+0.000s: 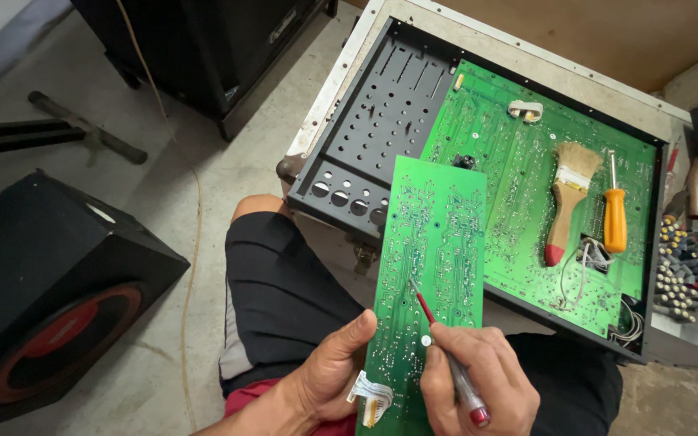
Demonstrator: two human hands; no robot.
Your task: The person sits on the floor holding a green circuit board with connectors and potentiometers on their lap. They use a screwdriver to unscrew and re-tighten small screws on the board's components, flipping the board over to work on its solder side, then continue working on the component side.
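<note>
Concrete floor (163,194) bearing: black speaker box (38,282) lying at left | dark cabinet (203,40) standing beyond | black stand legs (50,133) resting flat | thin cord (195,210) trailing across

No packages, signs or screens are in view. No paper label shows on any item, from the black boxes at the left of the frame to the open chassis at upper right. Any fine marking on the boards is too small to tell.

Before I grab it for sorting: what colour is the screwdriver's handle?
Orange, on the screwdriver; head view.
</note>
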